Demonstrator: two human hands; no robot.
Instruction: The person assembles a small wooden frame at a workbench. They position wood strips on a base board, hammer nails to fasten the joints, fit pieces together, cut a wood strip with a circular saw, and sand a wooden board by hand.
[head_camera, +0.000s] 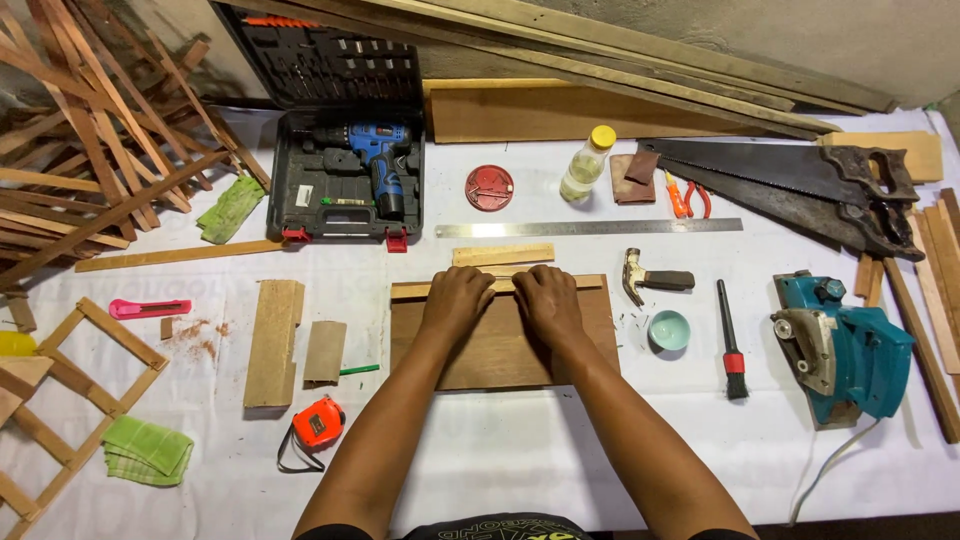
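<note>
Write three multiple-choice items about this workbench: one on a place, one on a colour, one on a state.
1. Where does the hammer lie?
A. right of the wooden board
B. inside the drill case
C. on the saws

2. What colour is the tape measure?
A. blue
B. orange
C. white

3. What are the hands doing?
A. holding the brush
B. lifted in the air
C. pressing flat on the board

Key: 1 A, it lies just right of the wooden board; 2 B, its shell is orange; 3 C, left hand and right hand rest side by side on it.

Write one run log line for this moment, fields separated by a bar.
left hand flat on wooden board | right hand flat beside it | thin strip at board's far edge | hammer right
</note>
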